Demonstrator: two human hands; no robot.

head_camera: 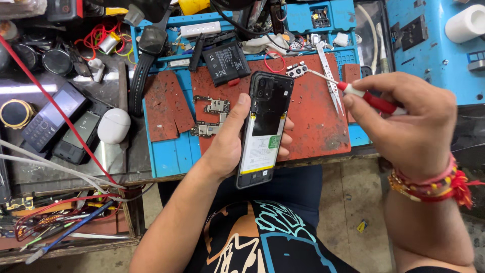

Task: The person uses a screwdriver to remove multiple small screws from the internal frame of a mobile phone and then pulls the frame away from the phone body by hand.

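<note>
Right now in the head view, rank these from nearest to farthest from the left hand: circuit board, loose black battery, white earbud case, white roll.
1. Circuit board, on the red mat just beside the left hand.
2. Loose black battery, above it at the mat's top edge.
3. White earbud case, off to the left, slightly farther.
4. White roll, far top right corner.

A cluttered counter (126,162) fills the upper view, its top dark and worn at the left. A blue mat (166,156) with a scuffed red pad (313,121) covers its middle. To the right stands a blue panel (424,55) with a white roll (467,23) on it. Below the counter's edge, a grey, stained floor (353,202) shows. At lower left an open drawer (65,222) holds tangled wires. Light is even and bright.
</note>
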